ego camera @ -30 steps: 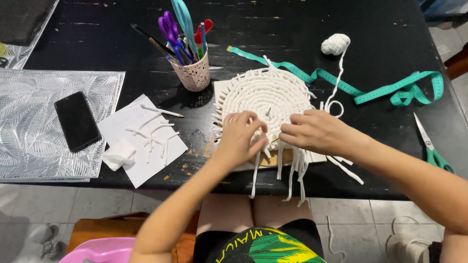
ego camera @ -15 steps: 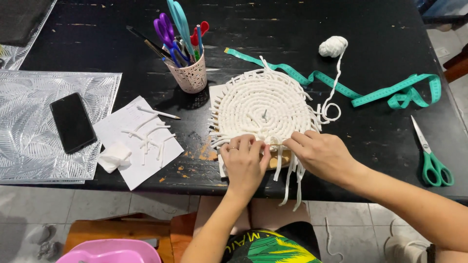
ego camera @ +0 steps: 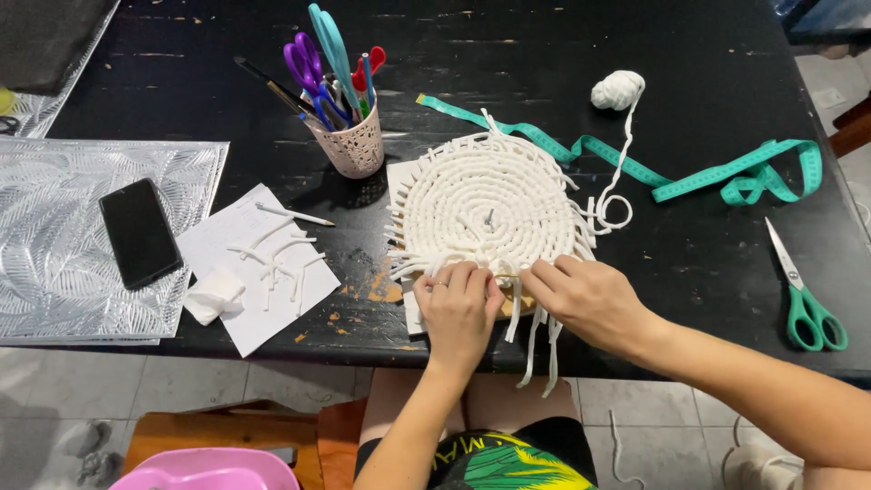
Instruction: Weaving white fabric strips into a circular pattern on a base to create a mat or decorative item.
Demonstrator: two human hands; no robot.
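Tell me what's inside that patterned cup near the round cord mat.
The cup holds purple-handled scissors, long teal-handled scissors, a red-handled tool and a dark pencil or brush. Their lower ends, and anything shorter, are hidden by the cup wall.

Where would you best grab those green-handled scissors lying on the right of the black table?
Take the green-handled scissors by the two handle loops, which lie at the table's near edge, coming from that near side. The blades point away toward the far side, shut and flat on the black table, and nothing crowds the loops.
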